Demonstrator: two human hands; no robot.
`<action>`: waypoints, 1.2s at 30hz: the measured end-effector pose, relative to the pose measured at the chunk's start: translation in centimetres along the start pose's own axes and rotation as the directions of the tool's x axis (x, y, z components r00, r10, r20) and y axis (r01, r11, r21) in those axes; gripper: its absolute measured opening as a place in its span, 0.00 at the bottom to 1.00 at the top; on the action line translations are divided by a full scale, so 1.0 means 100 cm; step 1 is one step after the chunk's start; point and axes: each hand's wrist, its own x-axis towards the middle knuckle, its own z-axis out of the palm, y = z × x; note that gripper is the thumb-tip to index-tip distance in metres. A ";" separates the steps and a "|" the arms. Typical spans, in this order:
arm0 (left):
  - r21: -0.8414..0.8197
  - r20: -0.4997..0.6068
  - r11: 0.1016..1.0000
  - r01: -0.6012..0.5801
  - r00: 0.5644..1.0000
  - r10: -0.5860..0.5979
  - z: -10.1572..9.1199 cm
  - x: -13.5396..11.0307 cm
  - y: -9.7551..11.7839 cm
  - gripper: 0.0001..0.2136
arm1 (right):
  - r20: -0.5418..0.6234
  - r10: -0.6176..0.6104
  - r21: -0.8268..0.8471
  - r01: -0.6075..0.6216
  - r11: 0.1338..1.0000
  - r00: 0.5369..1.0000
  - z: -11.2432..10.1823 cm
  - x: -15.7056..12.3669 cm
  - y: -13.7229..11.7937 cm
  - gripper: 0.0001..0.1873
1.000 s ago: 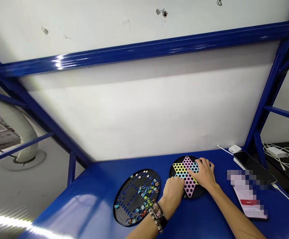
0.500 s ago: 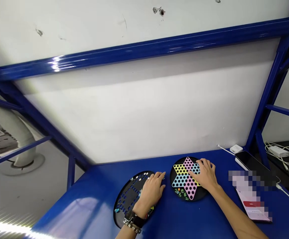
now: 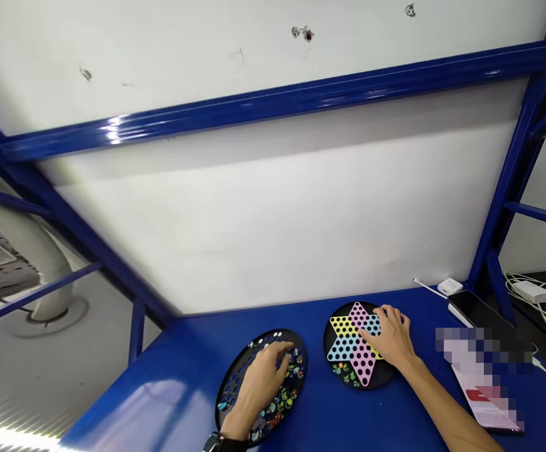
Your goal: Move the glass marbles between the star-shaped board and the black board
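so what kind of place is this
Probably a workshop-style workstation, though I can't be sure: a blue tabletop with a blue metal frame around it, a scuffed white panel behind, and a white power adapter off to the right.

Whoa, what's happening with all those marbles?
Somebody's left hand is over a black tray full of holes, with colourful marbles loose on it. I can't tell if it holds one. Their right hand is spread at the side of a star-shaped board, with small green pieces beside it.
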 end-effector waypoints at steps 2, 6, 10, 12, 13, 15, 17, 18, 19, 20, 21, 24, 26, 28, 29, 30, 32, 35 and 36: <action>-0.021 0.031 1.000 -0.006 0.999 0.007 0.002 -0.007 -0.001 0.16 | 0.013 0.009 0.005 -0.009 1.000 1.000 0.000 0.000 0.000 0.27; -0.067 -0.047 0.983 -0.170 0.985 0.167 0.004 -0.022 0.042 0.16 | 0.025 0.018 0.010 -0.019 1.000 1.000 -0.001 0.000 -0.001 0.29; 0.060 0.223 0.957 -0.282 0.939 0.262 0.008 -0.027 0.099 0.13 | 0.008 0.020 -0.006 -0.020 1.000 1.000 -0.001 -0.001 -0.002 0.27; 0.166 0.304 0.948 -0.273 0.928 0.214 0.009 -0.025 0.117 0.13 | 0.002 0.020 -0.012 -0.020 1.000 1.000 0.000 -0.001 -0.001 0.27; 0.191 0.321 0.944 -0.268 0.926 0.198 0.008 -0.023 0.123 0.13 | 0.000 0.020 -0.012 -0.020 1.000 1.000 0.000 -0.001 -0.001 0.27; 0.196 0.335 0.944 -0.267 0.923 0.191 0.007 -0.021 0.129 0.11 | -0.006 0.016 -0.008 -0.016 1.000 1.000 0.000 -0.001 -0.001 0.26; 0.193 0.339 0.947 -0.258 0.923 0.182 0.007 -0.019 0.130 0.11 | -0.007 0.016 -0.003 -0.016 1.000 1.000 0.000 0.000 -0.002 0.26; 0.187 0.337 0.951 -0.247 0.925 0.174 0.007 -0.018 0.130 0.11 | -0.004 0.017 0.000 -0.017 1.000 1.000 0.000 0.000 -0.002 0.26; 0.180 0.333 0.956 -0.232 0.929 0.162 0.007 -0.017 0.130 0.11 | 0.002 0.018 0.002 -0.018 1.000 1.000 -0.001 0.000 -0.002 0.26; 0.172 0.329 0.961 -0.217 0.932 0.151 0.008 -0.016 0.129 0.11 | 0.007 0.020 0.003 -0.020 1.000 1.000 -0.001 0.000 -0.002 0.27; 0.162 0.327 0.965 -0.205 0.934 0.143 0.009 -0.014 0.128 0.12 | 0.011 0.021 0.004 -0.022 1.000 1.000 -0.001 0.000 -0.003 0.27; 0.133 0.324 0.974 -0.183 0.937 0.132 0.013 -0.010 0.124 0.12 | 0.013 0.024 0.004 -0.024 1.000 1.000 -0.003 0.000 -0.003 0.26; 0.117 0.326 0.978 -0.172 0.937 0.125 0.016 -0.007 0.122 0.11 | 0.016 0.026 0.006 -0.026 1.000 1.000 -0.003 0.000 -0.003 0.26; 0.113 0.327 0.980 -0.162 0.938 0.118 0.017 -0.006 0.123 0.09 | 0.025 0.025 0.011 -0.025 1.000 0.999 -0.004 -0.001 -0.004 0.26; 0.112 0.324 0.981 -0.160 0.939 0.116 0.018 -0.005 0.123 0.09 | 0.027 0.023 0.013 -0.023 1.000 0.999 -0.004 -0.001 -0.004 0.26; 0.112 0.321 0.981 -0.158 0.940 0.115 0.018 -0.005 0.123 0.08 | 0.026 0.022 0.014 -0.022 1.000 0.999 -0.004 -0.001 -0.004 0.26; 0.102 0.315 0.983 -0.153 0.942 0.114 0.017 -0.004 0.120 0.08 | 0.019 0.019 0.013 -0.019 1.000 1.000 -0.004 -0.001 -0.003 0.26; 0.065 0.302 0.988 -0.141 0.946 0.115 0.014 -0.003 0.113 0.07 | 0.010 0.018 0.009 -0.018 1.000 1.000 -0.003 -0.001 -0.002 0.26; 0.056 0.296 0.989 -0.137 0.948 0.115 0.013 -0.004 0.111 0.07 | 0.010 0.016 0.008 -0.016 1.000 1.000 -0.002 0.000 -0.002 0.26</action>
